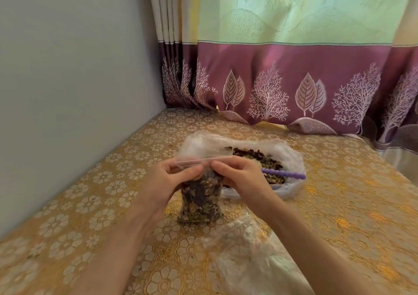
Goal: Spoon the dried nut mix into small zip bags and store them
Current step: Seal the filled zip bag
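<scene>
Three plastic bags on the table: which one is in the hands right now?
The small zip bag packed with nut mix, standing upright; both hands pinch its top. The big open bag behind holds the purple spoon; the crumpled bags lie untouched in front.

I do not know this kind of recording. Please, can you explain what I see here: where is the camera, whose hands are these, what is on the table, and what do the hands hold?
There is one picture, from a camera worn on a person's head, looking forward and down. No machine is here, only two bare hands. The left hand and the right hand pinch the top of a small zip bag, which is full of dried nut mix and stands on the table. Behind it lies a large open plastic bag holding more of the mix, with a purple spoon handle sticking out. Nearer the camera lies some clear plastic, perhaps empty bags. A curtain hangs behind.
</scene>
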`<state>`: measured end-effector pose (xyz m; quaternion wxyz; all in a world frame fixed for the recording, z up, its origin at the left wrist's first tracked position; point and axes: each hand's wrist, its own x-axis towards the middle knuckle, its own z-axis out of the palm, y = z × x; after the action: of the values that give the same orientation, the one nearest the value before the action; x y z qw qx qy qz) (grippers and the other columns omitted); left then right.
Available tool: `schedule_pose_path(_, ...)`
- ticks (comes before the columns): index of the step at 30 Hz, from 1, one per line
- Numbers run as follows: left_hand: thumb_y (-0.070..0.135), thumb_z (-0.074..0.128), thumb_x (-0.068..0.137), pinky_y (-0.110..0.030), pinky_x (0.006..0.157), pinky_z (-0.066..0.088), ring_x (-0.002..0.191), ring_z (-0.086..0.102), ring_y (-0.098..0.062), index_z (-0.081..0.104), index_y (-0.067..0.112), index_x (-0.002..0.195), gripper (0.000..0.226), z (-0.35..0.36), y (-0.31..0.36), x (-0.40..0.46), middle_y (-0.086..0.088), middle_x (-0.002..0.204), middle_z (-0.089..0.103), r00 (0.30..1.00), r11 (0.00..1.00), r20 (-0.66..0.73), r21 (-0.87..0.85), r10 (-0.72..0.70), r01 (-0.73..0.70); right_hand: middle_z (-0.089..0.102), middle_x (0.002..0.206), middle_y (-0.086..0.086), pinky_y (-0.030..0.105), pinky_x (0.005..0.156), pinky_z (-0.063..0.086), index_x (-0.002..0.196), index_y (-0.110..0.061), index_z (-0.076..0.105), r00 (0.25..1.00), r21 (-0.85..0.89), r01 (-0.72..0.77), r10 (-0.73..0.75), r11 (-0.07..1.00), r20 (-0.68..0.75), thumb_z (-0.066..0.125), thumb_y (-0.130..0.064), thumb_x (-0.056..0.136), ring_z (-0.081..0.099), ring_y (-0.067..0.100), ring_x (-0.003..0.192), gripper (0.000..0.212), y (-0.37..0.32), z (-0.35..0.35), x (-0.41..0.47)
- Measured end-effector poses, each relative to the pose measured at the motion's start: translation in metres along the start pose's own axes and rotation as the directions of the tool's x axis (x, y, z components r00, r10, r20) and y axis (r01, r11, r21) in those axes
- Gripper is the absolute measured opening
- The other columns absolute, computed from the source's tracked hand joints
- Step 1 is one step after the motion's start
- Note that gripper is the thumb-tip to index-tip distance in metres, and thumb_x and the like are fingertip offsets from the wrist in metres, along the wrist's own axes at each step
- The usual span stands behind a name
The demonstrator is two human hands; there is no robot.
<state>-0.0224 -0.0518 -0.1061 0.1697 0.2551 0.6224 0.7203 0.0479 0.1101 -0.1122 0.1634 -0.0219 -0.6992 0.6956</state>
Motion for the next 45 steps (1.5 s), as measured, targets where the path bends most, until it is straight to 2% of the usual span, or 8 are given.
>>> schedule_pose_path(4,0.012,0.072,0.061,-0.023,0.064,0.057,0.076,0.070,-0.019,0.075,0.008,0.080,0.020,-0.008,0.008,0.002,-0.013,0.085,0.073,0.995,0.994,-0.097,-0.106,-0.007,-0.004,0.073,0.083,0.006,0.021,0.072,0.054,0.092,-0.002,0.073,1.000,0.147,-0.010,0.011,0.989,-0.006,0.059,-0.012,0.088,0.067,0.015,0.079,0.017,-0.004,-0.005,0.000)
schedule_pose_path(7,0.015,0.069,0.063,-0.026,0.067,0.058,0.076,0.072,-0.022,0.074,0.011,0.081,0.019,-0.008,0.012,0.000,-0.012,0.081,0.074,0.983,0.995,-0.161,-0.031,0.088,-0.094,0.073,0.084,0.008,0.021,0.072,0.054,0.092,0.000,0.073,1.000,0.149,0.009,-0.008,0.989,-0.008,0.058,-0.015,0.087,0.068,0.016,0.081,0.021,-0.006,-0.005,-0.001)
schedule_pose_path(14,0.019,0.066,0.066,-0.021,0.064,0.056,0.075,0.072,-0.023,0.071,0.008,0.091,0.027,-0.011,0.015,-0.001,-0.012,0.081,0.074,0.976,0.988,-0.151,0.041,0.155,-0.151,0.074,0.079,0.007,0.020,0.065,0.055,0.075,-0.012,0.078,0.993,0.215,0.047,-0.022,0.976,-0.116,0.072,-0.021,0.064,0.070,0.015,0.075,0.015,-0.009,-0.006,0.002)
schedule_pose_path(25,0.015,0.066,0.067,-0.021,0.064,0.056,0.080,0.072,-0.023,0.077,0.018,0.079,0.017,-0.025,0.016,-0.001,-0.012,0.086,0.074,0.994,0.996,-0.067,0.003,0.092,-0.092,0.074,0.082,0.011,0.024,0.067,0.056,0.083,-0.004,0.076,1.000,0.226,0.004,0.000,0.974,-0.020,0.068,-0.019,0.070,0.071,0.019,0.077,0.022,-0.012,-0.015,0.002)
schedule_pose_path(31,0.018,0.068,0.067,-0.020,0.064,0.056,0.077,0.072,-0.024,0.068,0.004,0.088,0.025,-0.024,0.014,0.002,-0.013,0.081,0.073,0.984,0.988,-0.110,0.076,0.142,-0.134,0.072,0.072,0.006,0.021,0.059,0.056,0.069,-0.013,0.077,0.993,0.163,0.054,-0.036,0.985,-0.115,0.070,-0.021,0.067,0.068,0.014,0.068,0.011,-0.012,-0.014,0.001)
schedule_pose_path(34,0.021,0.067,0.068,-0.019,0.064,0.055,0.076,0.072,-0.022,0.068,0.005,0.088,0.025,-0.023,0.014,0.000,-0.011,0.080,0.074,0.977,0.977,-0.103,0.122,0.187,-0.174,0.071,0.069,0.002,0.017,0.054,0.051,0.067,-0.016,0.076,0.988,0.065,0.103,-0.094,0.993,-0.124,0.068,-0.015,0.079,0.064,0.008,0.063,0.014,-0.012,-0.013,0.001)
schedule_pose_path(39,0.024,0.064,0.071,-0.019,0.066,0.055,0.076,0.071,-0.021,0.068,0.009,0.087,0.022,-0.019,0.012,0.000,-0.008,0.080,0.074,0.968,0.960,-0.102,0.188,0.229,-0.207,0.071,0.070,0.000,0.020,0.051,0.045,0.075,-0.015,0.071,0.973,-0.102,0.162,-0.176,0.982,-0.147,0.063,-0.014,0.087,0.052,0.012,0.053,0.015,-0.007,-0.011,0.000)
schedule_pose_path(45,0.009,0.057,0.087,-0.021,0.069,0.056,0.076,0.071,-0.019,0.066,0.010,0.092,0.011,-0.018,0.010,0.000,-0.006,0.080,0.074,0.965,0.937,-0.040,0.250,0.261,-0.243,0.067,0.068,-0.003,0.021,0.057,0.048,0.082,-0.012,0.065,0.978,-0.146,0.193,-0.202,0.970,-0.050,0.061,-0.014,0.089,0.056,0.012,0.060,0.008,-0.009,-0.010,-0.001)
